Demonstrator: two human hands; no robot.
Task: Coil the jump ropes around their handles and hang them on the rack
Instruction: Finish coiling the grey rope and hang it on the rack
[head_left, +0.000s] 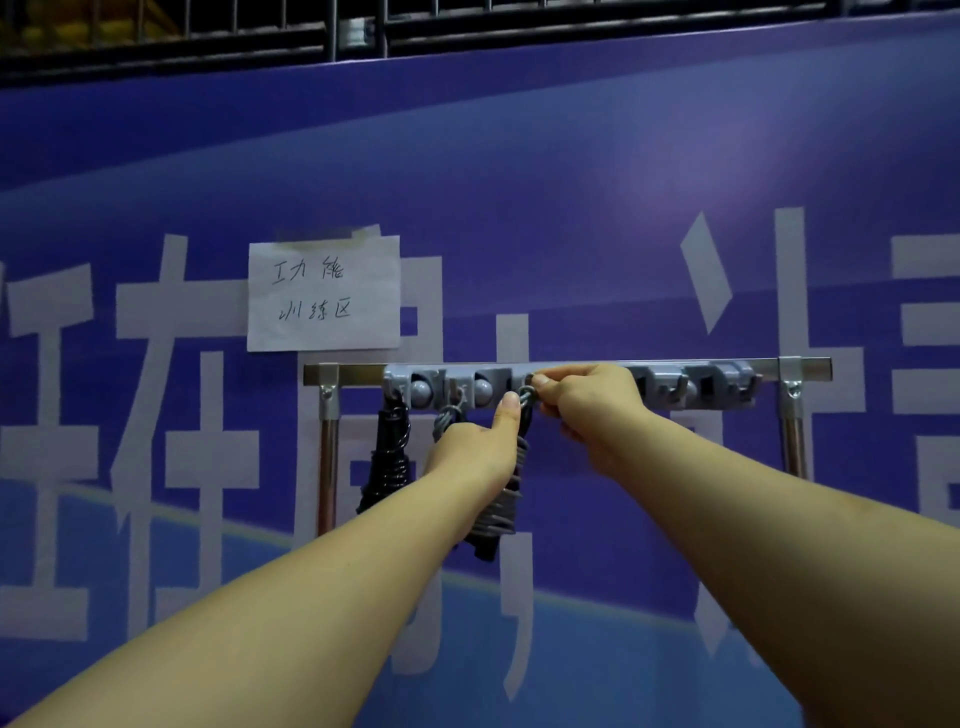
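Your rack (566, 368) runs across the blue banner (571, 182), a metal rail on two posts with grey hooks along it. At its left end a black jump rope (384, 462) hangs coiled, and a second, grey one (449, 413) hangs on the next hook, partly hidden behind your left hand. To the right of your hands, two hooks (670, 387) are free, and bare rail runs to the right post.

Above the rack's left end a taped paper note (324, 293) carries handwritten Chinese characters; large white characters cover the banner, cut off at the edges.

Your left hand (475, 457) grips a grey coiled rope (506, 499) against its handles, thumb raised to touch the loop. Your right hand (587, 405) pinches that loop (525, 393) at the middle hook, fingers curled.
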